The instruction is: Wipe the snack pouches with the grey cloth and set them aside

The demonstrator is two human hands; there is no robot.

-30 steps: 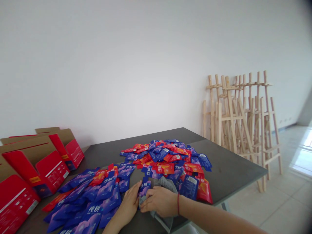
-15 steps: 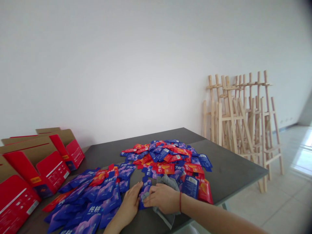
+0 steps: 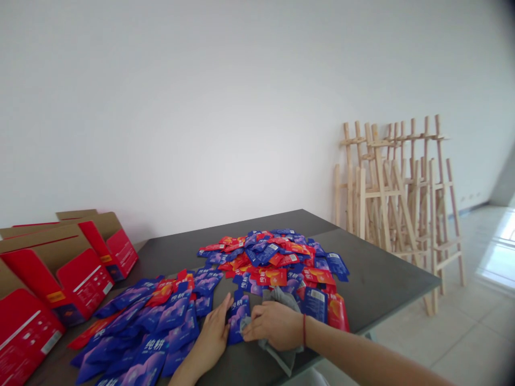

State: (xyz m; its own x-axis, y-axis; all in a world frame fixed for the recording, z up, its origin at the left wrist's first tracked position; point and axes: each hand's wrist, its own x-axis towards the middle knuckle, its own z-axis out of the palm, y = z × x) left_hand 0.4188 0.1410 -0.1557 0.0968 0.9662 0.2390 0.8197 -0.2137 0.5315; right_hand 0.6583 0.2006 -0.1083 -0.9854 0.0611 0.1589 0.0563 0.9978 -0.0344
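Observation:
A blue packet point(image 3: 240, 312) with white lettering lies flat on the dark table in front of me, between my two hands. My left hand point(image 3: 214, 333) rests along its left edge, fingers stretched out and the fingertips touching that side. My right hand point(image 3: 276, 324) is closed around a grey cloth point(image 3: 286, 360), part of which pokes out at the fingertips by the packet's right edge. Most of the bunched cloth hangs out behind and below that hand. A red cord circles my right wrist.
Blue and red packets point(image 3: 265, 254) are heaped farther back on the table point(image 3: 374, 271). Another pile of packets point(image 3: 155, 321) spreads to the left. Open red cartons point(image 3: 86, 284) stand along the left side. Wooden easels point(image 3: 386, 198) lean against the wall at right.
My right hand, with the cloth in it, has shifted slightly right, so more of the blue packet shows. My left hand has hardly moved.

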